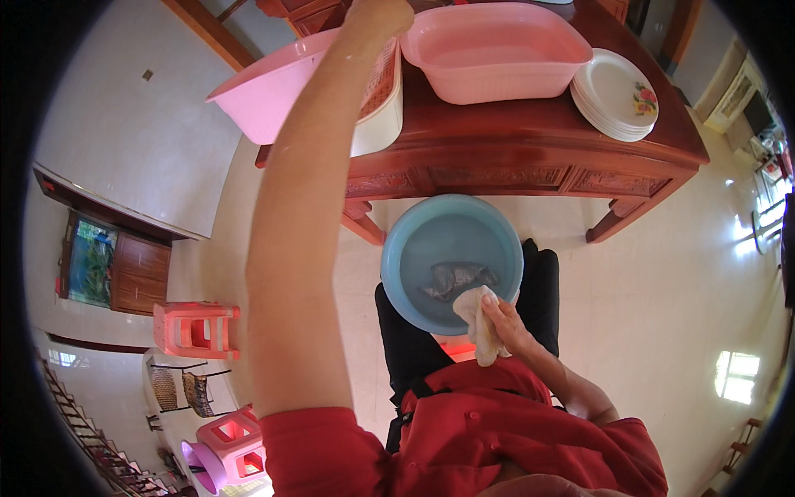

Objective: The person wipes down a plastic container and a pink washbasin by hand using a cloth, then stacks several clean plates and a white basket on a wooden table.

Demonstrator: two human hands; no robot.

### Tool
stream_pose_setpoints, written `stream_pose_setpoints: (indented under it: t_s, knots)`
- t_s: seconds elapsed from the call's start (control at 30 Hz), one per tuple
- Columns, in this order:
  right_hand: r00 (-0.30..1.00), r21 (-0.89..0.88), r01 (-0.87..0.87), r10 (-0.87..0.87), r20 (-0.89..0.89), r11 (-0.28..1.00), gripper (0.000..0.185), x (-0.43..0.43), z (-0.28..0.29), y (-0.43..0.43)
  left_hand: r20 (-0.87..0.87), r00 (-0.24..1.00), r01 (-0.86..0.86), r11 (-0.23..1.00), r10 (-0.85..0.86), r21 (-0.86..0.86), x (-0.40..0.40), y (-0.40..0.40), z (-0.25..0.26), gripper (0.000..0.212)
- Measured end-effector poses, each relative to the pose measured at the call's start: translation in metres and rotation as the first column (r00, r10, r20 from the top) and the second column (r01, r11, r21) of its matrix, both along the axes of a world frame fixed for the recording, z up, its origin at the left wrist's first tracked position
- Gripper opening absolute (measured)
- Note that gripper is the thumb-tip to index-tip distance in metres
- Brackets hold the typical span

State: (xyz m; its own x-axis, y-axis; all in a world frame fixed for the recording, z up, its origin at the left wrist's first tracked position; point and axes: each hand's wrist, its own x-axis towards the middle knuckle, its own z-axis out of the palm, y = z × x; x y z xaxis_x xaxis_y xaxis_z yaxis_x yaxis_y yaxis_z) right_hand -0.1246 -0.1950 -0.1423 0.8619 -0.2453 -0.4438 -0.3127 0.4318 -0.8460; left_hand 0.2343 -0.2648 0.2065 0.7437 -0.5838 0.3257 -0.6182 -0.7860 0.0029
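My right hand [506,322] grips a cream cloth [480,318] over the near rim of a round blue basin [391,261]. The basin holds cloudy water, with a crumpled grey cloth [461,277] lying in it. My left arm stretches far forward across the table. At the top edge of the view, my left hand [384,15] is near the left end of a pink rectangular tub [497,84]. Its fingers are mostly out of sight, so what it holds cannot be seen. Below that hand is a white basket [380,133] with a reddish lattice inside, partly behind my forearm.
The tubs stand on a carved reddish wooden table [497,149]. Another pink tub [267,93] is at its left end, and stacked white floral plates [612,93] are at its right. Pink plastic stools [186,329] and a purple basin [204,466] are on the left.
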Motion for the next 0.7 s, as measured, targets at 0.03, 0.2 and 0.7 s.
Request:
stream_pose_setpoints:
  t_s: [0.03, 0.2, 0.7]
  knots:
    - [1.0, 0.01, 0.011, -0.011, -0.006, 1.0, 0.054, -0.001, -0.004, -0.002, 0.011, 1.0, 0.01, 0.996, -0.011, 0.085, -0.021, 0.005, 0.014, 0.03]
    - [1.0, -0.013, 0.027, -0.027, -0.016, 1.0, 0.054, -0.001, 0.001, 0.001, -0.16, 0.983, 0.127, 0.963, -0.09, 0.239, -0.059, 0.073, 0.051, 0.064]
    - [1.0, 0.044, 0.012, -0.013, 0.022, 0.999, 0.051, -0.01, 0.011, 0.011, -0.266, 0.868, 0.425, 0.905, -0.418, -0.036, -0.008, 0.141, 0.02, 0.044]
